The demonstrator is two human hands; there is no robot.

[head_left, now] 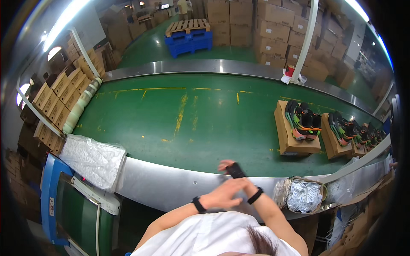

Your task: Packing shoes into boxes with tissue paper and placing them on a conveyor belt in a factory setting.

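Head view: I judge I'm adjusting the black wrap on my right hand (232, 170), which sits over the belt's metal edge (171, 181); my left hand (224, 195) grips that wrist, fingers curled. Next calls for freeing both hands. Right fingers are mostly hidden, so I cannot tell their spread.

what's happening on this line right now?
A person in a white top stands at the steel edge of a green conveyor belt. Their left hand is at the right wrist, by a black band, while the right hand, in a black wrap, reaches over the edge. Neither hand holds a product. Open cardboard boxes with colourful shoes on top sit on the belt to the right. A bin of small white packets sits nearby.
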